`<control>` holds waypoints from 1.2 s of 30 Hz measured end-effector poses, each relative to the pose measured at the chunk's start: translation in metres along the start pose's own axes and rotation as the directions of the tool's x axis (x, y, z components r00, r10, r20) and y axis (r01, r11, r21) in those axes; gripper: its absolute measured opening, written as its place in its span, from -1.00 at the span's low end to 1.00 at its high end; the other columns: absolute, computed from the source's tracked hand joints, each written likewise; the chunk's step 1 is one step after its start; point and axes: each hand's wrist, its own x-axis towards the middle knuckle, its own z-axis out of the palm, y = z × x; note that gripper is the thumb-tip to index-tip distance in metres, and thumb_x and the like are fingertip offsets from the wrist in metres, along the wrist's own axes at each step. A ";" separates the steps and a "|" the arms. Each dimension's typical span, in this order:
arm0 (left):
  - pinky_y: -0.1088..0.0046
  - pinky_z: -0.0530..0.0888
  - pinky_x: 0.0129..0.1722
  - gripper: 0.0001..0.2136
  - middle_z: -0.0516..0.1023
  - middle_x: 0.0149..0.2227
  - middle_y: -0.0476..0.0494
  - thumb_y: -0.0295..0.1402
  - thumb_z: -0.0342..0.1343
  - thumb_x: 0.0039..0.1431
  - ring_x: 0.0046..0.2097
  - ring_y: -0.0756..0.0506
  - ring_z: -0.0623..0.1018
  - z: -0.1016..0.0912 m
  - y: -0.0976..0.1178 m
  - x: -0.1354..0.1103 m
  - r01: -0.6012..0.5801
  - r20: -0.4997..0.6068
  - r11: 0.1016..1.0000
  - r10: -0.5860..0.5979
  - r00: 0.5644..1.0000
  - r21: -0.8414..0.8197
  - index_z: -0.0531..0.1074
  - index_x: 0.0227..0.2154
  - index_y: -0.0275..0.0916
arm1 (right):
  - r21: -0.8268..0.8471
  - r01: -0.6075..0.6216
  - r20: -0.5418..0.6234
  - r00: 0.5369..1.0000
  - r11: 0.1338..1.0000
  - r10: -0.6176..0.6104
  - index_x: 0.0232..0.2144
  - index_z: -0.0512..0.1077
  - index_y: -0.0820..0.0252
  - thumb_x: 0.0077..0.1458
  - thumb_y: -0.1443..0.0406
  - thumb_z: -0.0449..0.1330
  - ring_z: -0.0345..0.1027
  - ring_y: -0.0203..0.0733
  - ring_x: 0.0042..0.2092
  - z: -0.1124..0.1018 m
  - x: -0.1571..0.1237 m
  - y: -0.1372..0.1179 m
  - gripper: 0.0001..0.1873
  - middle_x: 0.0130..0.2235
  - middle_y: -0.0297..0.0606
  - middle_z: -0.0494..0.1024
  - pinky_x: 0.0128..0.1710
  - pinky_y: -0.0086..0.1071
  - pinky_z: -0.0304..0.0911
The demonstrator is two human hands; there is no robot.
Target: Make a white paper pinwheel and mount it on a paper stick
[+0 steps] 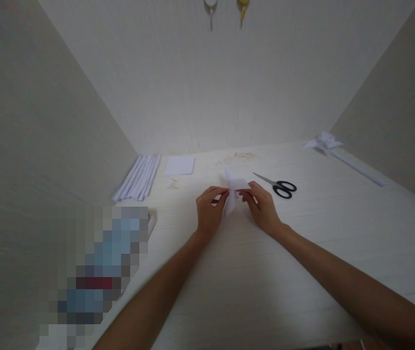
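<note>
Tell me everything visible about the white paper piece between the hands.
The white paper piece looks thin, matte and folded, with flaps pointing away from, toward and to the right of the person. The left hand pinches its left side; the right hand's fingertips are at its right, their exact grip unclear. Blur hides finer folds, and whether it touches the pale tabletop.

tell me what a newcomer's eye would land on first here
Probably the centre, where the left hand pinches folded white paper and the right hand has its fingertips at it. Next, likely the black-handled scissors just beyond the right hand, dark against white. The pixelated patch at lower left also draws notice.
</note>
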 end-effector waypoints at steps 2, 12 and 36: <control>0.65 0.42 -0.56 -0.91 0.48 -0.46 -0.06 -0.47 0.05 -0.02 -0.42 0.06 0.45 0.000 0.000 0.000 -0.009 0.015 1.000 0.009 1.000 0.010 0.46 -0.48 -0.28 | 0.005 -0.001 0.003 1.000 1.000 0.001 -0.44 0.35 0.21 0.04 0.47 -0.06 0.20 -0.28 -0.44 0.000 0.000 0.000 -0.79 -0.49 -0.31 0.30 -0.45 -0.41 0.14; 0.69 0.37 -0.56 -0.89 0.42 -0.44 -0.05 -0.52 -0.05 0.03 -0.43 0.09 0.41 -0.001 -0.004 0.000 -0.064 0.144 0.993 0.050 0.988 0.097 0.38 -0.44 -0.28 | 0.038 -0.087 0.017 0.996 0.995 0.086 -0.41 0.37 0.20 0.04 0.43 -0.02 0.26 -0.29 -0.44 0.002 -0.002 0.004 -0.82 -0.49 -0.30 0.38 -0.43 -0.42 0.17; 0.62 0.27 -0.56 -0.85 0.30 -0.54 -0.01 -0.63 -0.04 -0.08 -0.47 0.06 0.34 -0.001 -0.004 0.002 0.001 0.346 0.999 -0.018 0.938 0.051 0.32 -0.63 -0.31 | 0.429 -0.288 -0.044 0.940 0.856 0.338 -0.56 0.36 0.20 -0.09 0.35 0.16 0.18 -0.34 -0.47 0.005 0.001 0.020 -0.94 -0.53 -0.38 0.32 -0.48 -0.43 0.09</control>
